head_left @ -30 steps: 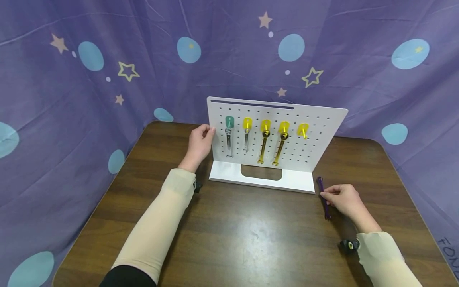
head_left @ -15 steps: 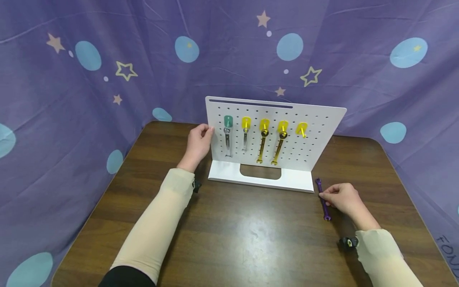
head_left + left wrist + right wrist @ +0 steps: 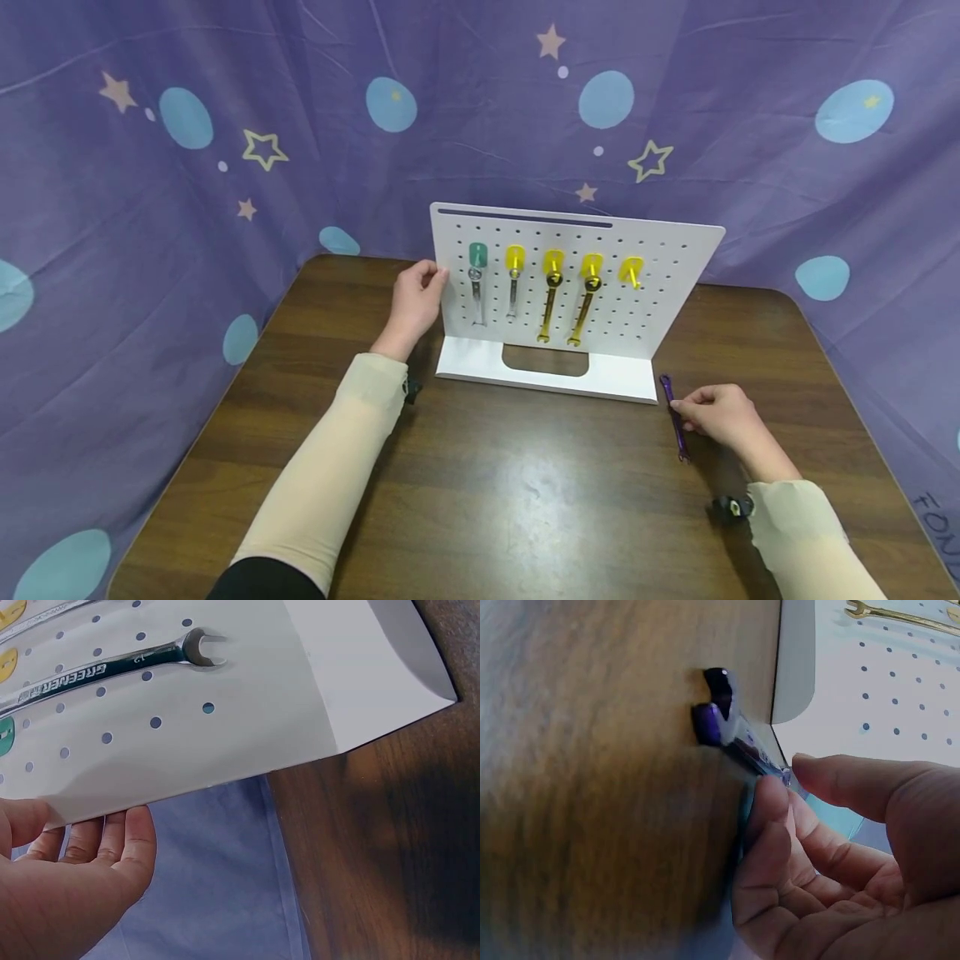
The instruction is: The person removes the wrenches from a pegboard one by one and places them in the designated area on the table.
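Note:
A white pegboard (image 3: 480,354) stands on the table, and my left hand (image 3: 416,304) grips its left edge. In the left wrist view the thumb lies on the front face and the other fingers are behind the edge. To the right of the board's base my right hand (image 3: 723,417) pinches a purple wrench (image 3: 677,429) by its middle, between thumb and fingers. The wrench's open end (image 3: 714,720) points away from the hand in the right wrist view. Whether the wrench touches the table cannot be told.
Two silver wrenches hang on the board, the left one (image 3: 477,302) from a green hook (image 3: 477,254). Two gold wrenches, one here (image 3: 550,312), hang from yellow hooks. A yellow hook (image 3: 632,271) at the right bears nothing. The brown wooden table (image 3: 480,500) meets a purple curtain (image 3: 480,108) behind.
The purple wrench has rolled slightly in my right fingers, its near open end now looking narrower. Both hands stay in almost the same places, and the board has not moved.

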Demonstrator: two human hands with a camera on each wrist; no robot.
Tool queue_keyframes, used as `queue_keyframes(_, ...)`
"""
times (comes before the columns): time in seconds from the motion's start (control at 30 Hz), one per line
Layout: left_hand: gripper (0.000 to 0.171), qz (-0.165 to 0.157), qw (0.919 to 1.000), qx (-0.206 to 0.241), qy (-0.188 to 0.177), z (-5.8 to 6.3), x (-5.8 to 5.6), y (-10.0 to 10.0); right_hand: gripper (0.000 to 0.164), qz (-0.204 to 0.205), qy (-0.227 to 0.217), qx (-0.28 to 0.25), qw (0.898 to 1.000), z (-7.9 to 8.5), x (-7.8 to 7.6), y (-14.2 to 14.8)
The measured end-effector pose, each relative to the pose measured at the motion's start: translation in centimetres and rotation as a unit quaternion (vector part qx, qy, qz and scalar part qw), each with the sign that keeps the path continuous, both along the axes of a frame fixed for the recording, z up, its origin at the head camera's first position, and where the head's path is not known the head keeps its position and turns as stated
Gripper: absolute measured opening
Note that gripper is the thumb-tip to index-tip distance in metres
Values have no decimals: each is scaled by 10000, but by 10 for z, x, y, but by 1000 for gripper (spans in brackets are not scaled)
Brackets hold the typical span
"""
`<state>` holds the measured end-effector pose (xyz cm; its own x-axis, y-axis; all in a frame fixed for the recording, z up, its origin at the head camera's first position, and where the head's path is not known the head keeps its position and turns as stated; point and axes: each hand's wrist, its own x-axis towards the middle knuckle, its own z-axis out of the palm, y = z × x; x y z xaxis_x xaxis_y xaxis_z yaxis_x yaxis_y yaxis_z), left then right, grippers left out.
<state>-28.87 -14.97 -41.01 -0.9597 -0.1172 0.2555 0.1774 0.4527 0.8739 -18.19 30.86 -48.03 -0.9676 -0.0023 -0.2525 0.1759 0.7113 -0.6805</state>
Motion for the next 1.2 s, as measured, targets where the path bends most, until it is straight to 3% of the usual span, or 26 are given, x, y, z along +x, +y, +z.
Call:
queue_keyframes(0.23,19,-11,9999,-17,104,-2,-2,0,33,-263,698,-264,9969,1,-5,-4)
queue_keyframes(0.5,20,3,10000,-63,70,-3,-2,0,28,-260,1384,-588,9883,10,-8,-17)
queue_keyframes(0.73,19,-5,10000,-62,49,-2,-2,0,27,-107,1559,-950,9831,12,-12,-26)
queue_keyframes(1.2,19,-9,10000,-75,24,-3,-1,-1,28,24,1669,-1016,9807,12,-14,-40)
